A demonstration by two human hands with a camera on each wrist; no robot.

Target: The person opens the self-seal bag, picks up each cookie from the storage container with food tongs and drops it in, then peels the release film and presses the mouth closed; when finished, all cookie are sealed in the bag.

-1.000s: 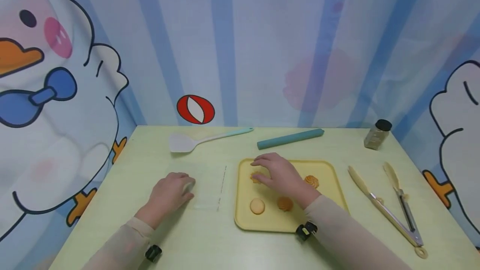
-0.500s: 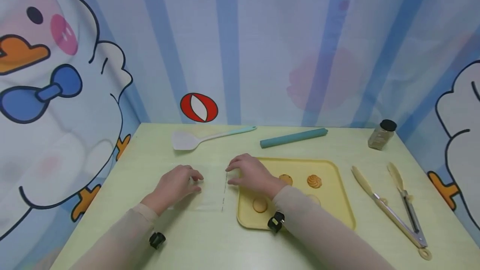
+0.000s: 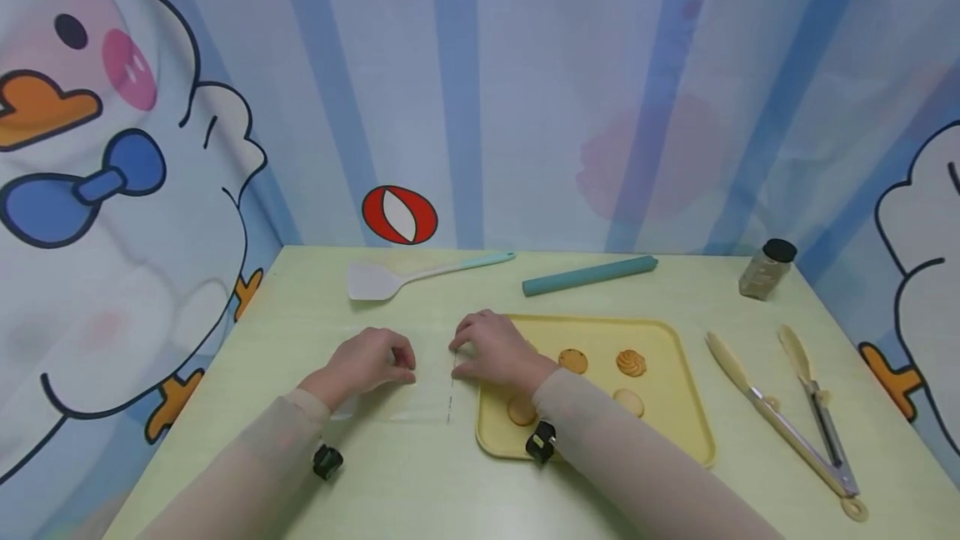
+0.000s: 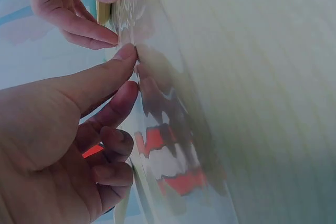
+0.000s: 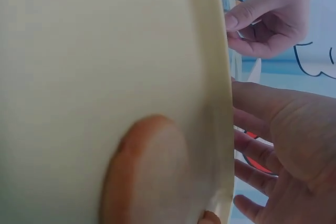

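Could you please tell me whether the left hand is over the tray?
No, the head view shows the left hand over clear plastic, left of the tray.

Soft, even light fills the head view, leaving a pale sheen on the near tabletop (image 3: pixel 450 490) and soft shadows beside the sleeves (image 3: pixel 236 461). Both wrist views are dimmer; in the left one, clear film (image 4: pixel 170 153) shows wavy red-and-white reflections, while in the right a close cookie (image 5: pixel 157 177) blurs.
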